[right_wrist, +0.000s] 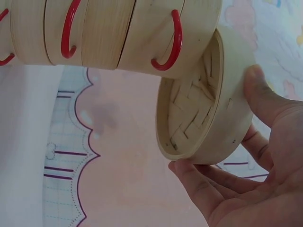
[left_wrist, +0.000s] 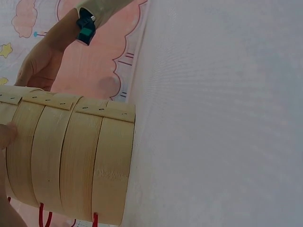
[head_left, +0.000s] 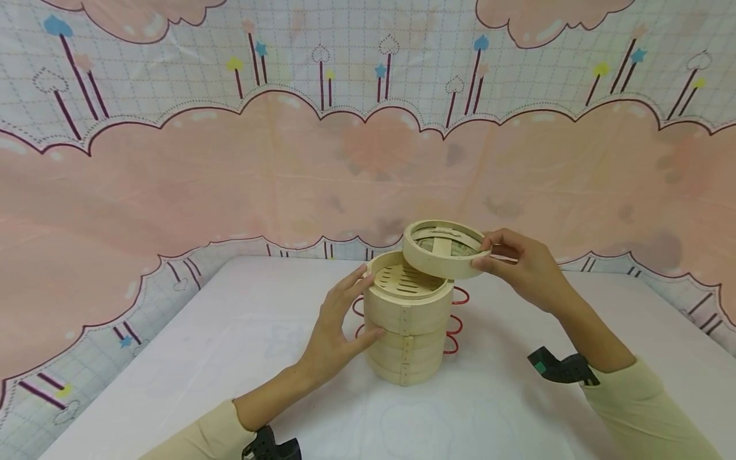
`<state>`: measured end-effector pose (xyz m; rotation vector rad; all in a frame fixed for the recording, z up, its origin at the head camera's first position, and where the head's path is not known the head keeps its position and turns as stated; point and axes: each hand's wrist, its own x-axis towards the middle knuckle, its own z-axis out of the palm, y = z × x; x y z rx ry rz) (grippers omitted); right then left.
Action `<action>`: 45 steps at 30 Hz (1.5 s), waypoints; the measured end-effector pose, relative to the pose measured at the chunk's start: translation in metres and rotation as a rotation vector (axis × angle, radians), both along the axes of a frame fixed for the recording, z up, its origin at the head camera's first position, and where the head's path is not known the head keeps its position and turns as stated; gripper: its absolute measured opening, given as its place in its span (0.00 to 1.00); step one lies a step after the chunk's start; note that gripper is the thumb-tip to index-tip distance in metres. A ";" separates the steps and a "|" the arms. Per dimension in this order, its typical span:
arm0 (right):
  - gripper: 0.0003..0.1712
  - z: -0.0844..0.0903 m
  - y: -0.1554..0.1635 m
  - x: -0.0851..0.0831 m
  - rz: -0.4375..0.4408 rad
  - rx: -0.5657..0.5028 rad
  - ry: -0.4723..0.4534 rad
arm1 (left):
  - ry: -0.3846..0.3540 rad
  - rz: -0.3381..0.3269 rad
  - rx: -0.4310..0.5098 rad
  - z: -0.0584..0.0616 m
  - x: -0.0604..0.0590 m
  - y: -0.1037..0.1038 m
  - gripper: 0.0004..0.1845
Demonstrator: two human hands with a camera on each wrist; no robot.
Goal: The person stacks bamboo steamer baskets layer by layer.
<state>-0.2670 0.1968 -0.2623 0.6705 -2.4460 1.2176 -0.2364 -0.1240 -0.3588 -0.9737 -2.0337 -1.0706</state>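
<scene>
A stack of bamboo steamer tiers (head_left: 407, 332) stands on the white table (head_left: 230, 358), with red wire loops (head_left: 454, 326) at its far side. My right hand (head_left: 520, 263) grips the round woven lid (head_left: 444, 248) by its rim and holds it tilted over the stack's right edge, so the slatted top tier (head_left: 402, 281) shows. In the right wrist view the lid (right_wrist: 199, 109) shows its woven underside beside the stack (right_wrist: 104, 33). My left hand (head_left: 339, 326) rests with straight fingers against the stack's left side; the thumb (left_wrist: 7, 135) touches the wall of the tiers (left_wrist: 71, 161).
A pink and white patterned cloth (head_left: 172, 172) hangs behind and drapes around the table. Bare white tabletop (left_wrist: 222, 118) lies in front of the steamer. Black wrist camera mounts (head_left: 560, 368) sit on both sleeves.
</scene>
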 end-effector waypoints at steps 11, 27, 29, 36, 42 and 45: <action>0.17 0.000 -0.005 0.006 0.019 -0.005 -0.001 | -0.002 -0.009 -0.004 0.000 0.001 -0.001 0.43; 0.17 -0.002 -0.010 0.007 0.046 -0.004 -0.002 | 0.003 -0.010 -0.005 0.000 -0.001 -0.002 0.43; 0.17 -0.002 -0.011 0.008 0.051 -0.007 -0.002 | 0.002 -0.011 -0.005 0.000 -0.001 -0.002 0.43; 0.15 -0.002 -0.013 0.008 0.074 -0.013 0.009 | 0.000 -0.010 -0.004 0.000 0.000 -0.001 0.42; 0.14 -0.001 -0.013 0.009 0.103 -0.023 0.012 | -0.002 -0.006 -0.005 0.001 0.001 0.001 0.42; 0.14 -0.001 -0.014 0.009 0.118 -0.028 0.015 | -0.001 -0.006 -0.003 0.001 0.001 0.002 0.43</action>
